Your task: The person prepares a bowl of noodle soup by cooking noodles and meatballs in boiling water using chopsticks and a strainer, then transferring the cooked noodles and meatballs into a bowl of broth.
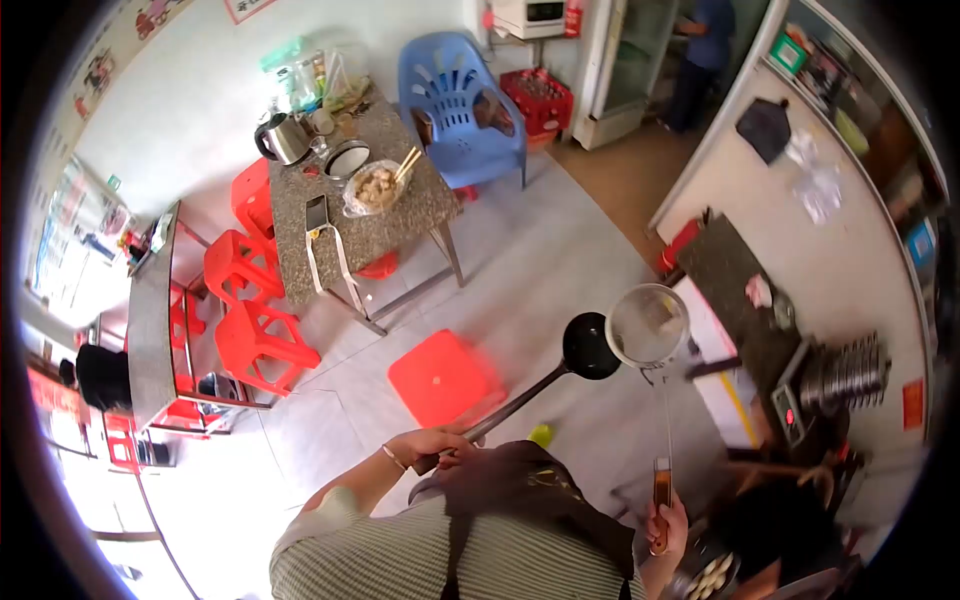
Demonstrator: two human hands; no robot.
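Note:
My left hand (436, 449) is wrapped round the long handle of a black ladle (590, 346), whose bowl points away from me over the floor. In my right hand (669, 527) is the wooden grip of a mesh strainer (647, 326). The strainer's round mesh is right beside the ladle bowl; whether the two touch, I cannot tell. Below my right hand, at the lower edge, a pan (722, 590) with several pale pieces of food is partly visible.
A red stool (440, 378) stands just ahead, near the ladle handle. Behind it are a stone-topped table (300, 262) and a blue chair (455, 100). At right, a counter (722, 262) bears a scale (790, 408) and a metal stack (848, 374). A person (706, 50) stands far back.

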